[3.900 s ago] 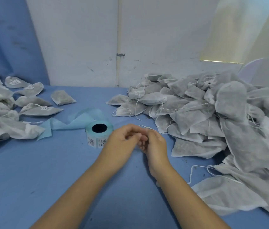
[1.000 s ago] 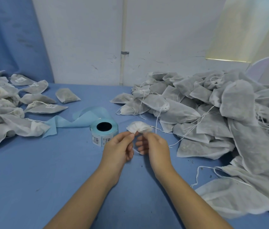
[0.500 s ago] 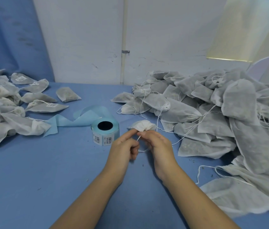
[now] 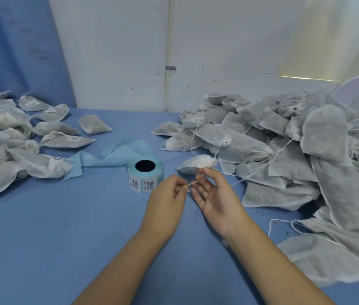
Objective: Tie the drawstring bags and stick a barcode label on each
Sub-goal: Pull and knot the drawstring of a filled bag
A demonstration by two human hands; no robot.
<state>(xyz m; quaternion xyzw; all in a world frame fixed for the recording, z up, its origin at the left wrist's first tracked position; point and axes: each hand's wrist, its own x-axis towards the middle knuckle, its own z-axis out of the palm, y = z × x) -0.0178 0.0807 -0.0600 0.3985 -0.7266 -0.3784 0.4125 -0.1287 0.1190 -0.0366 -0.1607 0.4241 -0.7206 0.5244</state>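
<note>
Centre frame: small white non-woven drawstring bag (image 4: 196,164) just above hands. Thin white drawstring (image 4: 192,183) pinched between left hand (image 4: 165,201) and right hand (image 4: 218,194); right's spare fingers splayed. Risk: drawstring slips from pinch, knot loosens.

A small packing workshop: a table (image 4: 42,238) under blue cloth carries a big heap of bags (image 4: 246,148) on the right, labelled bags (image 4: 68,140) piled on the left and a label roll (image 4: 145,172) between them, before a scuffed white wall (image 4: 119,51) with a pipe (image 4: 169,40).
</note>
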